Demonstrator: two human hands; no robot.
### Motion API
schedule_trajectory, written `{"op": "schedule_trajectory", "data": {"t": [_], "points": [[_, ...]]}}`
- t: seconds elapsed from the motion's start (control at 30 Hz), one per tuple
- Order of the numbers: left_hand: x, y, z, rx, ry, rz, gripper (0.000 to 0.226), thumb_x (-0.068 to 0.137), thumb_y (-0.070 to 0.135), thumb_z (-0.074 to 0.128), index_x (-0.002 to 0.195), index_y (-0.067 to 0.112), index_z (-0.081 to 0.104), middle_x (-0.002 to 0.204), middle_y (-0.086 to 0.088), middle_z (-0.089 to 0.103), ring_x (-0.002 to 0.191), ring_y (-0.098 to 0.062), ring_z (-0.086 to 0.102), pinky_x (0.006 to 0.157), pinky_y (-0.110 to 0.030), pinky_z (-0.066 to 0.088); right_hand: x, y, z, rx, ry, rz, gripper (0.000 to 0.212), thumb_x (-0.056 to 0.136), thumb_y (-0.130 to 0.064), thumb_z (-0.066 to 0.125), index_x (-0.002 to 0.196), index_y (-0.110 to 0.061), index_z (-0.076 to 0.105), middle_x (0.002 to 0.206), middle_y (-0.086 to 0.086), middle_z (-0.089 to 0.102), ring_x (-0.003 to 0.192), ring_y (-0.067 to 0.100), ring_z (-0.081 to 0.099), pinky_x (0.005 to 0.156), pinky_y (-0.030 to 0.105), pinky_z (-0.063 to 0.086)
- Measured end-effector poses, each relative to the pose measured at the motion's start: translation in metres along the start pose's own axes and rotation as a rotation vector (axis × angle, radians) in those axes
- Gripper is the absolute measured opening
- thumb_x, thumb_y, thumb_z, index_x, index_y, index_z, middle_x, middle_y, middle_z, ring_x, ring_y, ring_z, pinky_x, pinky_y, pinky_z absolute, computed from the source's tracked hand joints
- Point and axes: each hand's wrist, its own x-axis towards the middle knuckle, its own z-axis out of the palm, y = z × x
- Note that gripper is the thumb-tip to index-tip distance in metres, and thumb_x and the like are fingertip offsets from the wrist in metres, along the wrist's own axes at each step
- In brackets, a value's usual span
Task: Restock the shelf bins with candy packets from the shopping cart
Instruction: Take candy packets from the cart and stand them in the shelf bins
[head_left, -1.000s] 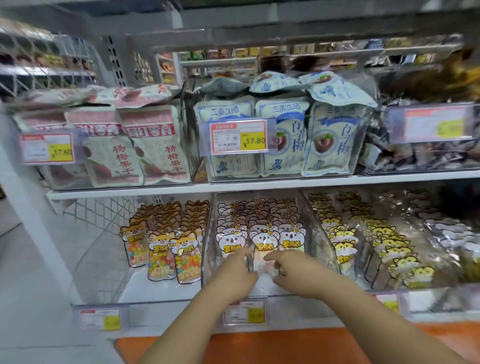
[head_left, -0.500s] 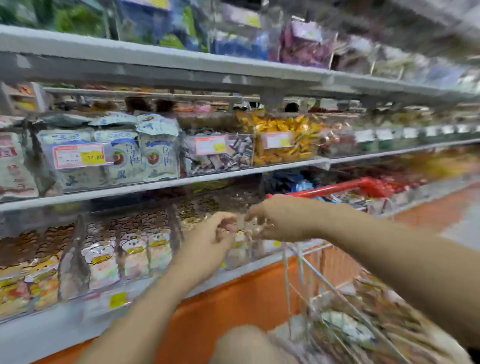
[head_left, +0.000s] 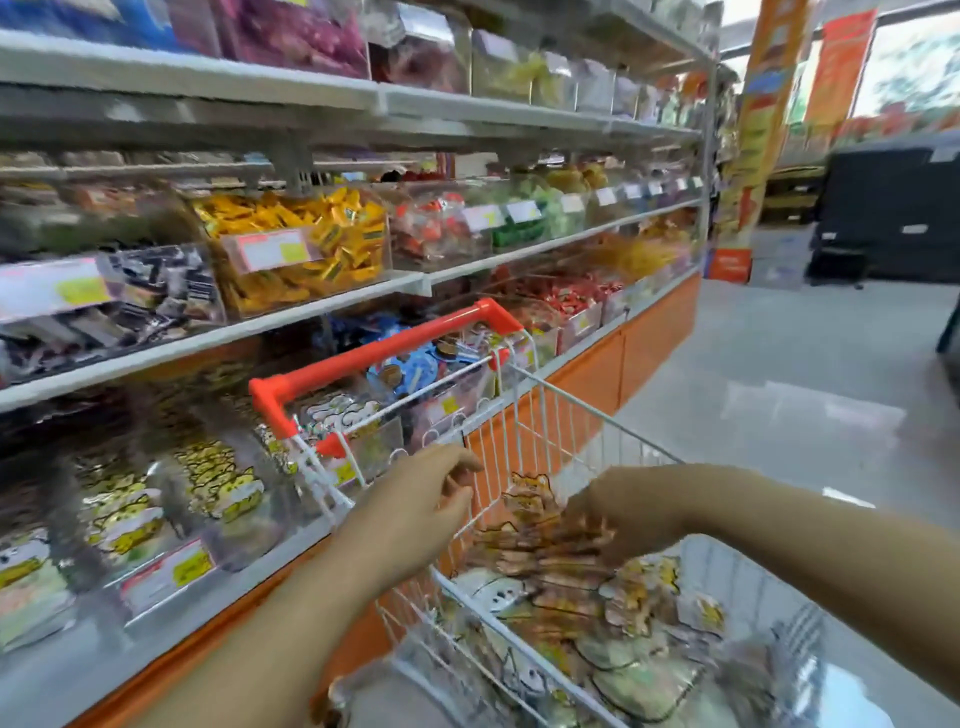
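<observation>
Orange-brown candy packets, stacked in a loose fan inside the shopping cart, are being reached into by the right hand; its fingers are curled down among the topmost packets, but motion blur prevents it being determined whether a grip has been closed on any of them. The right forearm is brought in from the right edge, roughly level, with the wrist bent downward over the basket. The left hand is held over the near rim of the cart, fingers loosely spread and holding nothing, the forearm rising from the lower left; it is judged to be positioned to receive or steady a batch. The cart is parked close alongside the shelf bins, its red handle nearest them, presumably so that transfers are kept short. Matching packets are visible in the lower bins.
</observation>
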Motion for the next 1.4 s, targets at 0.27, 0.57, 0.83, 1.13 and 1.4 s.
{"op": "schedule_trajectory", "data": {"t": [0.27, 0.57, 0.83, 1.13, 1.4], "points": [[-0.001, 0.005, 0.021, 0.275, -0.113, -0.07, 0.032, 0.1, 0.052, 0.041, 0.131, 0.046, 0.05, 0.123, 0.028, 0.058, 0.112, 0.0, 0.055, 0.092, -0.03, 0.047, 0.027, 0.012, 0.056, 0.189, -0.199, 0.076, 0.118, 0.066, -0.079, 0.069, 0.157, -0.033, 0.011, 0.159, 0.006, 0.027, 0.142, 0.032, 0.035, 0.11, 0.053, 0.038], [-0.007, 0.005, 0.022, 0.315, -0.095, -0.085, 0.034, 0.101, 0.055, 0.037, 0.13, 0.048, 0.052, 0.12, 0.029, 0.06, 0.108, 0.002, 0.056, 0.091, -0.03, 0.043, 0.029, -0.019, 0.082, -0.165, 0.094, 0.06, 0.046, 0.083, -0.048, 0.062, 0.111, -0.011, 0.06, 0.104, 0.01, 0.058, 0.088, 0.03, 0.061, 0.077, 0.043, 0.058], [-0.012, 0.008, 0.021, 0.259, -0.074, -0.09, 0.031, 0.103, 0.048, 0.036, 0.123, 0.044, 0.059, 0.113, 0.025, 0.063, 0.098, 0.001, 0.056, 0.087, -0.027, 0.043, 0.023, -0.024, 0.064, -0.261, 0.151, 0.065, 0.018, 0.088, -0.019, 0.058, 0.101, -0.009, 0.065, 0.098, 0.01, 0.062, 0.089, 0.031, 0.064, 0.077, 0.039, 0.058], [-0.02, 0.011, 0.007, -0.167, -0.055, -0.062, 0.023, 0.101, 0.03, 0.053, 0.122, 0.034, 0.061, 0.109, 0.021, 0.061, 0.098, 0.007, 0.056, 0.086, -0.014, 0.048, -0.034, -0.018, -0.028, -0.181, 0.165, 0.017, 0.032, 0.09, -0.006, 0.053, 0.113, -0.02, 0.068, 0.091, -0.002, 0.062, 0.083, 0.022, 0.06, 0.071, 0.034, 0.055], [-0.039, 0.026, -0.052, -0.254, -0.005, -0.002, 0.065, 0.085, 0.064, 0.062, 0.142, 0.048, 0.036, 0.141, 0.025, 0.04, 0.127, 0.003, 0.042, 0.106, -0.028, 0.037, -0.066, -0.061, -0.104, -0.37, 0.37, -0.031, 0.034, 0.091, -0.01, 0.055, 0.12, -0.025, 0.066, 0.099, -0.002, 0.065, 0.09, 0.021, 0.062, 0.069, 0.032, 0.054]]}}
